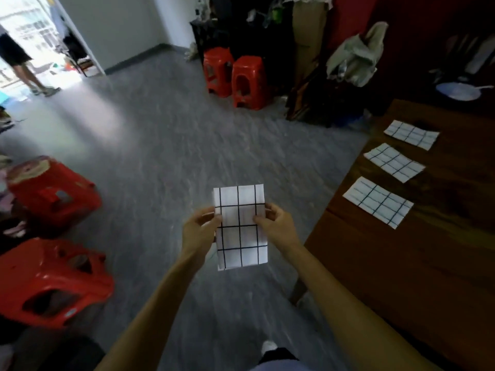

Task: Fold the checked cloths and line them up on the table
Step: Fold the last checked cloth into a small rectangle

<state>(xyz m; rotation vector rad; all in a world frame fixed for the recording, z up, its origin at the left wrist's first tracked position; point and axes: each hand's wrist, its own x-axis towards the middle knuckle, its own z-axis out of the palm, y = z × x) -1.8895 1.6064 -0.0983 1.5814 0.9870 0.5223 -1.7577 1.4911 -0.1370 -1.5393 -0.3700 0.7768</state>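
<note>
Three folded checked cloths already down on the wooden table [401, 263] at the right, flat and apart in a row along its left edge: near cloth [377, 201], middle cloth [394, 162], far cloth [411, 134]. A fourth checked cloth [240, 199] held in the air over the grey floor [150, 156], left of the table and not yet over it. Pinched at mid-height on both side edges: left hand [199, 228] with thumb on the front face and fingers curled behind, right hand [277, 223] gripping the opposite edge the same way. Folded to a neat rectangle, about the same shape as the three laid down, so probably finished folding and awaiting placement. Long axis up and down in the head view, running away from the body, short edges near and far, face turned up toward the camera. Laid cloths, by contrast, with long axes slanting across the table. Likely left to do: carry to the right, turn to match the row, set down on the bare wood nearer than the near cloth. Whether more cloths wait unfolded: not visible here. Red stools [53, 199] on the floor at left, apart from the work.
</note>
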